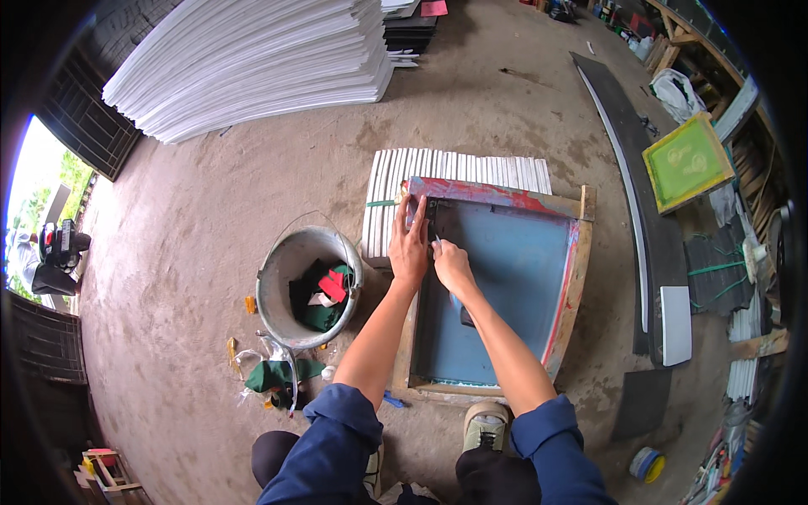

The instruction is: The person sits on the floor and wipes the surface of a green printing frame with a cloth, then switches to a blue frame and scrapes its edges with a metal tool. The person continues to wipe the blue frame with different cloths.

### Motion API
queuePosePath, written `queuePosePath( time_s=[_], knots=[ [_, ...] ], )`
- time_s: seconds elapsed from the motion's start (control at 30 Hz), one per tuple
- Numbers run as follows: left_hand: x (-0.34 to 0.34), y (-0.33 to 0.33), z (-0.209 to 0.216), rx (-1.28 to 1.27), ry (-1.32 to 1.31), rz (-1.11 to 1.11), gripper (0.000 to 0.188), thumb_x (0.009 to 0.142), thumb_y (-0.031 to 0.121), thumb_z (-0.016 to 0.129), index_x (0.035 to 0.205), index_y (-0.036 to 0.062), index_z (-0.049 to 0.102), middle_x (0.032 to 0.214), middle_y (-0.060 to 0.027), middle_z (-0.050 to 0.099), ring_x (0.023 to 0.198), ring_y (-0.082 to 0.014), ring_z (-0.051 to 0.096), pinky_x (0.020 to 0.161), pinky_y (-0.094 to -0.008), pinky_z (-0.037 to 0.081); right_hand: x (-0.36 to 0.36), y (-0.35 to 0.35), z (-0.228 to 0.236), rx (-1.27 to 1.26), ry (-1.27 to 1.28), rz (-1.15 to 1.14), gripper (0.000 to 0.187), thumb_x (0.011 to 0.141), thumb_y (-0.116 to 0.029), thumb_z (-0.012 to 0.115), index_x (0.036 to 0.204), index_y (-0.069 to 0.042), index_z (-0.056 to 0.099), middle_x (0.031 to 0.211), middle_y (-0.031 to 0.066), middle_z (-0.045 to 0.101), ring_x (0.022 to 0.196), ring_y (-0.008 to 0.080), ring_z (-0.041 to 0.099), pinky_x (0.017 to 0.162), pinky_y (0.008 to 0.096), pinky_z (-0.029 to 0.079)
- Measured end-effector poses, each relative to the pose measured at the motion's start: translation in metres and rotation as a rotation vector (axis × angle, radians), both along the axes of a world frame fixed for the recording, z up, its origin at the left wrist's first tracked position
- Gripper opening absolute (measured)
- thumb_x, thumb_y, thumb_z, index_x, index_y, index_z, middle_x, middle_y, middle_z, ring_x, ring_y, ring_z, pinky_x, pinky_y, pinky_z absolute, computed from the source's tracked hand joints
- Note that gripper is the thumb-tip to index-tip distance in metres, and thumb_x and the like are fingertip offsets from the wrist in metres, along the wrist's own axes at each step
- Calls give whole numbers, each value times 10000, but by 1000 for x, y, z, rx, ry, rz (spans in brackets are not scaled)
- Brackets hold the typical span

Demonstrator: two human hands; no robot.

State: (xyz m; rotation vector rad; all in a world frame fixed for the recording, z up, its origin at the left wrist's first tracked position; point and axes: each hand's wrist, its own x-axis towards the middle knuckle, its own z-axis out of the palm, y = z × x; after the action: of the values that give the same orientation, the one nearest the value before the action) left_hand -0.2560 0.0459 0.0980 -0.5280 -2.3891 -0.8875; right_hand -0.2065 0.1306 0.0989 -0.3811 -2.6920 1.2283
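Note:
A wooden screen-printing frame (575, 295) with blue mesh (505, 278) lies in front of me, its far bar smeared red and purple. My left hand (408, 244) rests at the far left corner of the frame, fingers stretched out along its left edge, holding nothing I can see. Just beside it, my right hand (453, 265) is closed over the mesh near the left bar. A small pale tip shows at its fingers; the rest of what it grips is hidden. A small dark object (465, 316) lies below the right wrist, partly covered by the forearm.
White stacked slats (459, 162) lie under the frame's far end. A bucket (264, 295) holding red and dark green scraps stands at left, with a green cloth (273, 374) near it. A tall stack of white sheets (252, 67) rises behind. A yellow-green screen (688, 162) leans at right.

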Motion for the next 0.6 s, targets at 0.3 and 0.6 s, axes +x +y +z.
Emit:
queuePosePath(
  time_s=[0.3,0.6],
  knots=[
    [-4,-1,2,20,-162,-11,580,870,119,569,1394,292,390,1363,-108,397,1093,-313,545,799,-398,516,45,13,66,28,57,55,265,948,-193,466,826,23,560,737,283,585,723,468,575,596,510,434],
    [6,1,-5,-72,-33,68,619,879,98,533,1436,245,307,1355,-144,377,1203,-357,399,1021,-491,305,187,62,58,-145,-185,-146,298,949,-250,478,829,16,542,648,203,565,581,350,565,574,421,432]
  ],
)
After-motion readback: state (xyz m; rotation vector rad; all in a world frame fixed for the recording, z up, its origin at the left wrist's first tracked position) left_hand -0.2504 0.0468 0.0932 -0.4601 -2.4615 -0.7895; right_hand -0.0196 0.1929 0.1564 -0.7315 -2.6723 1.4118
